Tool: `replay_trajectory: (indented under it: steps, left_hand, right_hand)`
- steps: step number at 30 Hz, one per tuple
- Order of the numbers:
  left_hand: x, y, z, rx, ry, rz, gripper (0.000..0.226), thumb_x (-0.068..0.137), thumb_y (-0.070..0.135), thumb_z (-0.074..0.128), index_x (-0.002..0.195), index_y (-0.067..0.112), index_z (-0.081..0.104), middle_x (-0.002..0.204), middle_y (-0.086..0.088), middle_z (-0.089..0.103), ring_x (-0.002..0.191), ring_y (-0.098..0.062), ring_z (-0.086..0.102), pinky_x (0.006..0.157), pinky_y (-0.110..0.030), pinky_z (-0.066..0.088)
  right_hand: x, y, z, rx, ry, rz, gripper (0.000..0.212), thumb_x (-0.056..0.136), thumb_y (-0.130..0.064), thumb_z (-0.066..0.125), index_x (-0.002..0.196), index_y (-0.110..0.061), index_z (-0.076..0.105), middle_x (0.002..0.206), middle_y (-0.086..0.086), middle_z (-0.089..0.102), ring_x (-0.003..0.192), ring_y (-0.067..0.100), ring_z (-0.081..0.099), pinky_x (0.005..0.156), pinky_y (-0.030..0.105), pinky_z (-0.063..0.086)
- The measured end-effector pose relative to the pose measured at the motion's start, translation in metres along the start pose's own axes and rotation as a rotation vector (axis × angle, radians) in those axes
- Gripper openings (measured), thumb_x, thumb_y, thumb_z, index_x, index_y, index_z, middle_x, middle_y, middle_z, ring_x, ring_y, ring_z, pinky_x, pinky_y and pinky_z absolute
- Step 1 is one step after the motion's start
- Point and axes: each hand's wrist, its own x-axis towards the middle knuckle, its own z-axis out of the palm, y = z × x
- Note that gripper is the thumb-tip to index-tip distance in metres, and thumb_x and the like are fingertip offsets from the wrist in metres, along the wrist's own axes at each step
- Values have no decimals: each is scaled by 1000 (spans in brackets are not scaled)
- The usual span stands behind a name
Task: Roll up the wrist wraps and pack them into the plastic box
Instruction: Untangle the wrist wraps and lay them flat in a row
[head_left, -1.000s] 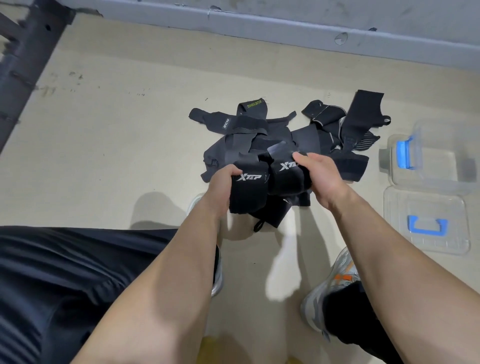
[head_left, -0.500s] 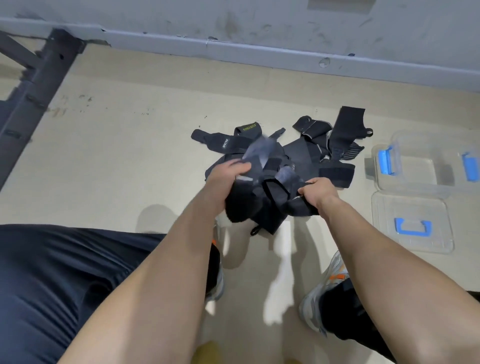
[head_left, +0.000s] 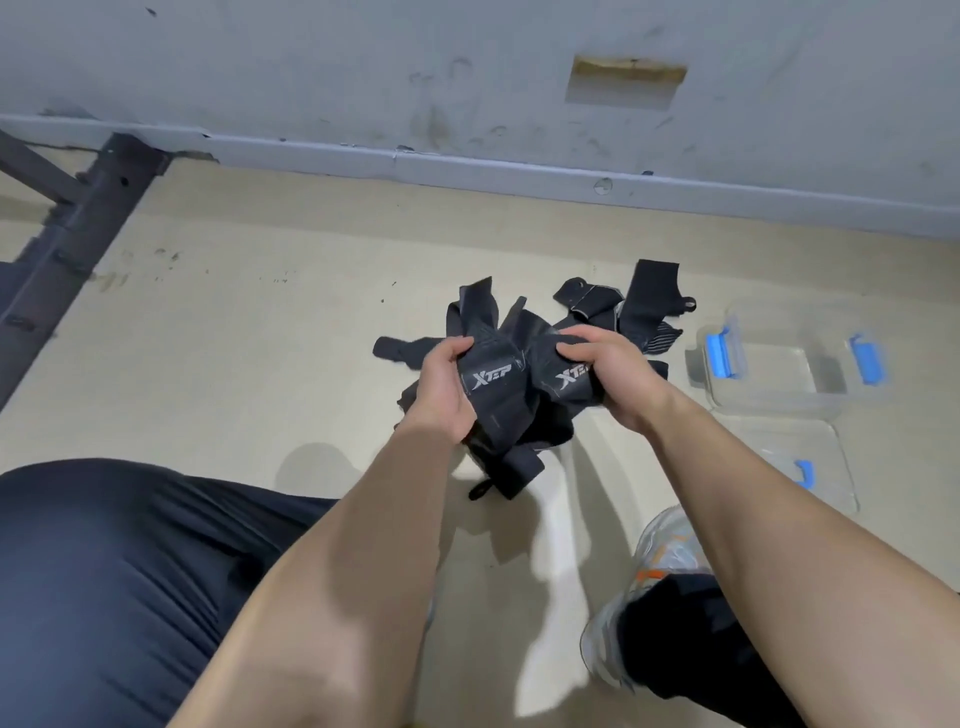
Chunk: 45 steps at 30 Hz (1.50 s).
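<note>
Black wrist wraps (head_left: 498, 395) (white lettering)

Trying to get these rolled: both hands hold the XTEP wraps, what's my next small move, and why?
Probably let one go and straighten the other: left hand and right hand each grip a bunched XTEP wrap; the plastic box waits open.

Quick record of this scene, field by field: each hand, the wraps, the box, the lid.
left hand: grips left Xtep wrap
right hand: grips right Xtep wrap
wrap pile: black, unrolled, on floor beyond the hands
plastic box: open, right of pile, no wraps visible inside
lid: off, on floor beside box
</note>
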Motion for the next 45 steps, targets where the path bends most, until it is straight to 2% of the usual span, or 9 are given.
replay_trajectory:
  steps: [5,10,14,19,24,28,34,42,45]
  left_hand:
    - [8,2,11,20,-90,-53,42,90,24,53,122,-1,63,121,-20,67,103,-34,68,94,-43,56]
    - [18,-11,4,131,44,-76,23,94,16,57,106,2,70,102,-18,74,89,-32,70,107,-49,51]
    - [16,-11,6,140,81,-81,22,98,16,55,107,3,69,104,-19,75,89,-33,72,96,-46,56]
    - [4,21,40,467,64,112,19,101,22,54,88,16,66,88,-10,72,88,-31,68,85,-43,52]
    - [-30,67,65,770,82,375,21,101,36,50,104,19,64,107,-8,72,102,-29,67,96,-46,53]
    - [-69,105,89,870,58,545,18,104,32,53,109,22,67,106,1,73,101,-23,67,93,-40,54]
    - [-126,145,126,832,-129,600,17,103,25,60,90,19,71,77,8,70,66,-9,63,63,-26,49]
    - [-157,154,142,530,-268,475,12,103,22,59,96,19,69,80,4,71,65,-11,62,62,-28,46]
    - [-145,143,135,456,-321,404,13,103,21,58,103,19,71,95,2,76,81,-13,69,83,-36,50]
  right_hand:
    - [-1,-2,-11,40,-3,19,23,95,-5,58,93,-19,76,91,5,75,85,26,70,86,46,51]
    - [10,-10,-29,427,88,4,35,97,-7,55,131,-10,64,116,10,74,100,29,72,87,42,57]
    - [7,-32,-35,193,133,-107,22,101,-5,55,115,0,70,101,16,74,85,26,72,73,33,58]
    - [-8,-54,-32,158,153,-141,22,102,-7,55,116,3,68,103,18,73,86,27,71,79,37,59]
    - [-38,-103,-34,176,206,-216,15,103,-7,55,103,-9,69,94,12,73,83,28,69,85,45,57]
    - [-67,-148,-34,194,225,-315,16,102,-7,55,96,-13,69,84,4,73,76,21,68,83,39,56]
    - [-108,-195,-27,220,185,-408,14,103,-7,55,100,-8,69,86,7,71,72,18,68,70,30,57]
    - [-122,-182,-17,337,121,-445,14,101,-3,58,113,-10,61,93,8,74,75,20,71,69,34,61]
    - [-115,-165,-15,417,89,-439,17,101,0,56,114,-9,60,98,10,75,80,21,73,70,34,61]
